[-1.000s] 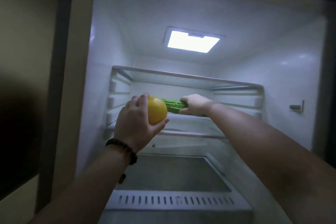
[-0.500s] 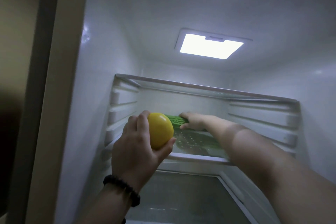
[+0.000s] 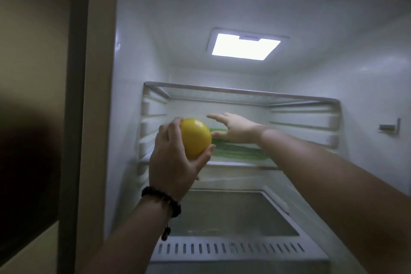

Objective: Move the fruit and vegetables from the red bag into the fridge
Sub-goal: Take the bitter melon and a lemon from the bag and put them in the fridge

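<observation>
My left hand (image 3: 172, 162) grips a round yellow fruit (image 3: 195, 138) in front of the open fridge, level with the middle glass shelf (image 3: 233, 163). A long green vegetable (image 3: 240, 151) lies on that shelf, blurred and partly hidden behind the fruit and my right arm. My right hand (image 3: 235, 129) hovers just above the green vegetable with fingers spread, holding nothing. The red bag is out of view.
An upper glass shelf (image 3: 240, 93) sits above the hands. Below is a drawer cover with a vented front strip (image 3: 229, 249). The fridge light (image 3: 244, 45) glows in the ceiling. A dark cabinet panel (image 3: 33, 95) flanks the fridge on the left.
My right hand has let go of the green vegetable, which now lies on the middle shelf, and has lifted with fingers apart. My left hand still holds the yellow fruit.
</observation>
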Tool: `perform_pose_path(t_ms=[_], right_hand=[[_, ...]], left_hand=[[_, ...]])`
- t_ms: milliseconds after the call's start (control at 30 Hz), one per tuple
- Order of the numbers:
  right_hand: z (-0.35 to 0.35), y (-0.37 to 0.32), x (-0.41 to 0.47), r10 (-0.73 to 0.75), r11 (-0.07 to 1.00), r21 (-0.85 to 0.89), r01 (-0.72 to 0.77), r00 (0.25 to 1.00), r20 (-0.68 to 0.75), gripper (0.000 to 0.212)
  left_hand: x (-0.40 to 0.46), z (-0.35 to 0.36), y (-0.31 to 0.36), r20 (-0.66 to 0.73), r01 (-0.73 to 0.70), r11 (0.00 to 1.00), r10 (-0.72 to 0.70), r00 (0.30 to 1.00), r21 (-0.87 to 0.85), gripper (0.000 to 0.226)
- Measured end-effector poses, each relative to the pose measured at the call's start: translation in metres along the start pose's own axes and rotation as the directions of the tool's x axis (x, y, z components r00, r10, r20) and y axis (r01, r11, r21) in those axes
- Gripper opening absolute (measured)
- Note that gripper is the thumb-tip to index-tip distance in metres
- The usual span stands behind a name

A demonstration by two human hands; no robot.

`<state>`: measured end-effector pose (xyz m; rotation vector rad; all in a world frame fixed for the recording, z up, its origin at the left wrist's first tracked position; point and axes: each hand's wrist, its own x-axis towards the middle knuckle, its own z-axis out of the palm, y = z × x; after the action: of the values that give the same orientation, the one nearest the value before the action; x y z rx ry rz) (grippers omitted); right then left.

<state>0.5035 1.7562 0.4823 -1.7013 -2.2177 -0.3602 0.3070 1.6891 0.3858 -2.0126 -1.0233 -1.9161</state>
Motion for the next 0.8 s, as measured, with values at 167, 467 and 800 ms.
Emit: perform_pose_path(t_ms=[167, 467, 800], right_hand=[[0.006, -0.041, -0.066, 0.12, 0.987, 0.128, -0.093, 0.968, -0.222, 0.058], [0.073, -0.07, -0.189, 0.188, 0.979, 0.199, -0.041, 0.559, -0.807, 0.033], [0.191, -0.026, -0.233, 0.449, 0.891, 0.134, -0.433, 0.801, -0.396, 0.043]], left_hand=[[-0.041, -0.018, 0.02, -0.039, -0.031, 0.994, 0.027, 0.999, -0.106, 0.082], [-0.129, -0.033, 0.012, 0.181, 0.069, 0.994, -0.054, 0.982, -0.079, 0.08], [-0.118, 0.016, -0.008, 0.462, 0.369, 0.922, -0.277, 0.843, -0.119, 0.08]])
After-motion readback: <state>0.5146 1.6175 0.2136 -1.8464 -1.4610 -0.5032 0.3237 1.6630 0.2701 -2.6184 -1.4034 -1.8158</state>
